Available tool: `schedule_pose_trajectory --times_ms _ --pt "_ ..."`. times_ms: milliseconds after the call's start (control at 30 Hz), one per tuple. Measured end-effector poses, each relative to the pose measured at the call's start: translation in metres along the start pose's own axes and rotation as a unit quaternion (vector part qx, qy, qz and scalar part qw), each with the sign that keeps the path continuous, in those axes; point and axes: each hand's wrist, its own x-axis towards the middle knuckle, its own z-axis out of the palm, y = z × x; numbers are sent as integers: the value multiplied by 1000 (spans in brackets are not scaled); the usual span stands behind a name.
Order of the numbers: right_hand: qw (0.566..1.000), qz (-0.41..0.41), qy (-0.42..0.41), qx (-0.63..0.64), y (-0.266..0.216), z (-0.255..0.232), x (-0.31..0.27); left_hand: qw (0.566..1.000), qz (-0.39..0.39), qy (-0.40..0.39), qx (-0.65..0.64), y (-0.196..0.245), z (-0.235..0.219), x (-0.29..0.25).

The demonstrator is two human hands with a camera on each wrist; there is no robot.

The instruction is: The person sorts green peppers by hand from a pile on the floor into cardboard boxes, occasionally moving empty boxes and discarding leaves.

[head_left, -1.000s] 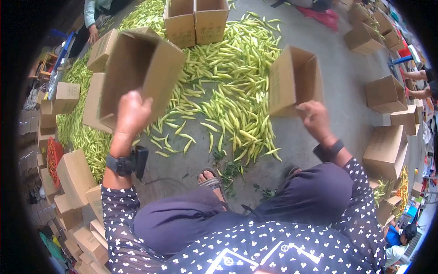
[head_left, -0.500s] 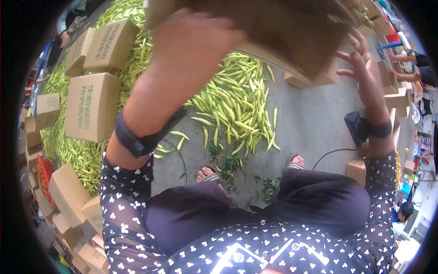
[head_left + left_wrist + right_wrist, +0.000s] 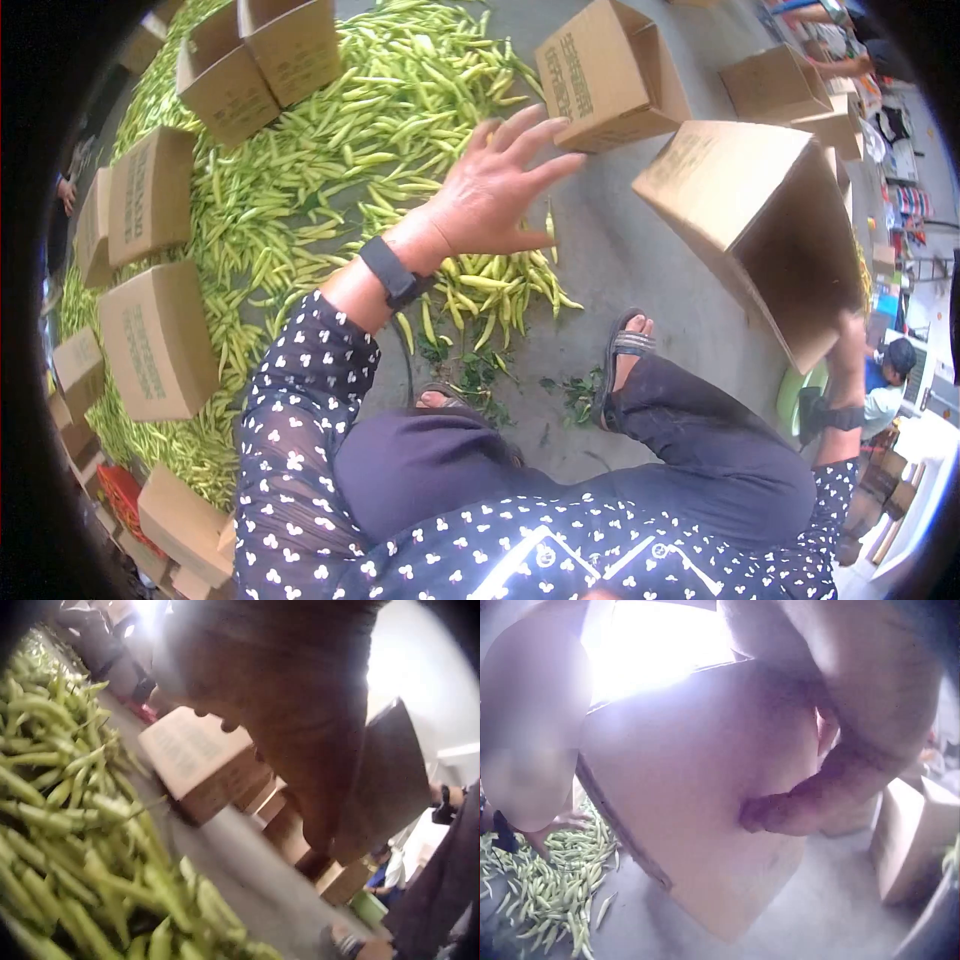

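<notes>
At the right of the head view, my right hand (image 3: 850, 355) grips the rim of an open cardboard box (image 3: 725, 185), which hangs tilted with its mouth toward me. In the right wrist view the thumb (image 3: 780, 814) lies against the box wall (image 3: 697, 765), with fingers on the other side of the edge. My left hand (image 3: 495, 190) holds nothing; its fingers are spread over the near part of a pile of pale green peppers (image 3: 400, 110). From the left wrist, that palm (image 3: 277, 682) shows dark above the peppers (image 3: 67, 802).
Another open box (image 3: 600, 85) stands just beyond the held one. A pair of open boxes (image 3: 230, 110) sits on the pile, with printed boxes (image 3: 160, 345) along its left. Green leaves (image 3: 480, 385) lie by my feet. Another person (image 3: 885, 385) is at the far right.
Both hands first gripped boxes; then a box was raised high in front. Now my right hand holds a box out at the right, and my left hand is free. The head view has turned right.
</notes>
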Motion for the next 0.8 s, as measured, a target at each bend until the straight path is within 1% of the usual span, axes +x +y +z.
schedule_pose_trajectory --times_ms 33,67,100,133,167,200,233,267,333,367,400,433,467,533,567,600,633,667,700,733,800 --pt "999 25 1 41 21 3 -1 995 -46 -88 20 -7 25 -11" --pt "995 49 1 82 42 6 -1 995 -42 -93 16 -6 41 -18" --pt "992 70 -25 105 56 7 0 979 -23 -199 25 0 47 -23" --pt "991 76 -23 110 63 2 -5 952 -4 -303 36 3 51 -28" --pt "984 88 -77 136 68 -2 -12 950 -1 -310 38 4 55 -31" --pt "973 100 -132 160 62 1 -20 936 19 -345 64 10 56 -31" --pt "972 128 -95 171 50 10 -30 920 40 -379 87 14 59 -31" --pt "978 127 -84 145 33 30 -42 918 43 -385 85 16 63 -29" --pt "994 77 -77 -20 92 -15 -18 918 51 -380 104 20 68 -23" --pt "984 25 -72 -160 91 -1 -15 918 52 -380 103 20 72 -18" --pt "989 47 -62 -128 95 17 -11 911 47 -398 100 20 76 -14" --pt "994 50 -45 -86 91 34 -5 903 42 -416 96 21 79 -11" --pt "997 54 -28 -42 85 53 -1 903 43 -417 97 22 81 -11" --pt "991 114 -51 54 49 100 -3 885 16 -457 83 20 84 -7" --pt "996 66 -11 59 60 109 5 907 -2 -418 46 19 81 -11" --pt "996 57 -35 61 67 119 15 907 2 -419 48 19 80 -20" --pt "995 80 -60 5 50 135 11 919 -15 -389 53 18 82 -29" --pt "986 58 -153 0 64 135 21 931 -31 -358 58 16 84 -36" --pt "988 90 -124 -10 23 171 -6 937 -23 -339 79 16 83 -41" --pt "987 75 -123 -65 19 179 -12 938 -21 -336 82 17 82 -45" --pt "985 86 -126 -82 5 187 -22 933 -35 -346 97 16 79 -52"
